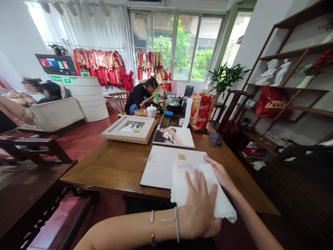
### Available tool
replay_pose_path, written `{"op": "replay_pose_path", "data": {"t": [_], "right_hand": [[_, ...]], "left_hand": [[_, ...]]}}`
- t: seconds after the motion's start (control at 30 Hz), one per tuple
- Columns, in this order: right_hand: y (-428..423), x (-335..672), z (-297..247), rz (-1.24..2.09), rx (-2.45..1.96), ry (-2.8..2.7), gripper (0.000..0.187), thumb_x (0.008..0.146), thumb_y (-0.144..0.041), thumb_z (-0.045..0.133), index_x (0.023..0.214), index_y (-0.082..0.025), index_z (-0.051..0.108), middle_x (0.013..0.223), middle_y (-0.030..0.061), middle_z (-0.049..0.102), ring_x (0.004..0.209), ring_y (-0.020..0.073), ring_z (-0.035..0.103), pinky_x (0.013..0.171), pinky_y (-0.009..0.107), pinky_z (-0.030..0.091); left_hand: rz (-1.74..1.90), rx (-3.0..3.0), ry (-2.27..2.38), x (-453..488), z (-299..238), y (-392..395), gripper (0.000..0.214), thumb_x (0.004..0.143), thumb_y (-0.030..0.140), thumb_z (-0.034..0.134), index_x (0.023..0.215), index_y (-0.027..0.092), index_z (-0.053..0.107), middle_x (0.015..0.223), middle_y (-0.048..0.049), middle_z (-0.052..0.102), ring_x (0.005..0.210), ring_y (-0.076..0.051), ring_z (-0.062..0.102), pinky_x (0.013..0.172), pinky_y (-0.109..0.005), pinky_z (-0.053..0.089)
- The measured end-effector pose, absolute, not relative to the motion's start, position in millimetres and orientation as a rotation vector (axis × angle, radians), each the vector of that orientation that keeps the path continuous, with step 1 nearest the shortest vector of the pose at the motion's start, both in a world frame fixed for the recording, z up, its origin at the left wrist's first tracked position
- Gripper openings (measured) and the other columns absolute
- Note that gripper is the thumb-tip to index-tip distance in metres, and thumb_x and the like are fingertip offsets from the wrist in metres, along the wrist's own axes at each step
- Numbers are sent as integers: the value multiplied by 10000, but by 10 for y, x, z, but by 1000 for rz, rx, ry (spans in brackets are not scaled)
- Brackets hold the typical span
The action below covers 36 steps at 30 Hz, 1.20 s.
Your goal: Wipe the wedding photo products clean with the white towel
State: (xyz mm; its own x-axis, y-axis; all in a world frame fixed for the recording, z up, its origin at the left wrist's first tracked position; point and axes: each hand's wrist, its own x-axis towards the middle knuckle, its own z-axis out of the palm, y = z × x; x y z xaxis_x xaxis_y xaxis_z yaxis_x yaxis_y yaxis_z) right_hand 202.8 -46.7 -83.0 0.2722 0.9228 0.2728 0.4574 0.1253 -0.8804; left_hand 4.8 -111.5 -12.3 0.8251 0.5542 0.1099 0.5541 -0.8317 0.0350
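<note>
A white photo panel [160, 165] lies on the near part of the table, a small brass-coloured hanger plate [181, 157] on its upward face and small print along its left side. Spread flat on a white cloth [182, 184], my left hand [199, 205] presses it against the panel's right part. The cloth overhangs the near edge and hides that corner. My right hand [220, 173] grips the panel's right edge, its fingertips at the far right corner and part of it behind the cloth. Just beyond lies another panel with a couple's photo [174, 136].
A pale framed picture [128, 129] lies at the table's far left. Behind stand a lidded white cup [151, 111], a red patterned paper bag [201, 113] and a seated person [142, 95]. A dark wooden chair [225, 111] stands right, near shelves [296, 88].
</note>
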Motion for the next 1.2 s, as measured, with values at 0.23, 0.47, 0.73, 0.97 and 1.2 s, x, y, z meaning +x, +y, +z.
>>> {"op": "replay_pose_path", "data": {"t": [0.23, 0.47, 0.73, 0.97, 1.2], "right_hand": [[-546, 1976, -804, 531, -1546, -1344, 462, 844, -419, 421, 1209, -183, 579, 1339, 86, 508, 1278, 256, 416, 1078, 445, 302], [-675, 1926, -785, 383, -1522, -1574, 443, 804, -295, 494, 1232, -202, 561, 1375, 76, 467, 1332, 243, 326, 1104, 461, 251], [-588, 1931, -801, 322, -1576, -1613, 458, 835, -280, 415, 1245, -125, 546, 1367, 137, 467, 1309, 243, 371, 1096, 452, 284], [-570, 1926, -774, 320, -1588, -1624, 438, 824, -268, 414, 1194, -109, 586, 1353, 154, 479, 1288, 254, 404, 1087, 465, 299], [-654, 1909, -763, 302, -1589, -1639, 457, 825, -286, 423, 1229, -119, 555, 1354, 142, 482, 1292, 255, 397, 1085, 466, 301]], "left_hand": [[100, 2940, 1020, 104, -35, -776, 683, 811, 553, 464, 1392, 214, 343, 1446, -195, 270, 1327, -426, 150, 981, -666, 95], [238, 2978, 1128, 140, -107, -286, 657, 816, 541, 480, 1386, 244, 341, 1432, -171, 303, 1320, -391, 194, 997, -620, 142], [232, 3022, 957, -56, -157, -658, 689, 796, 535, 492, 1388, 227, 319, 1429, -200, 281, 1308, -412, 212, 992, -629, 159], [170, 2968, 847, -221, -69, -844, 676, 825, 553, 440, 1409, 247, 284, 1455, -184, 243, 1329, -413, 160, 997, -638, 148], [342, 2964, 990, -22, -187, -286, 578, 846, 517, 444, 1378, 311, 348, 1407, -131, 350, 1304, -365, 259, 999, -607, 199]]}}
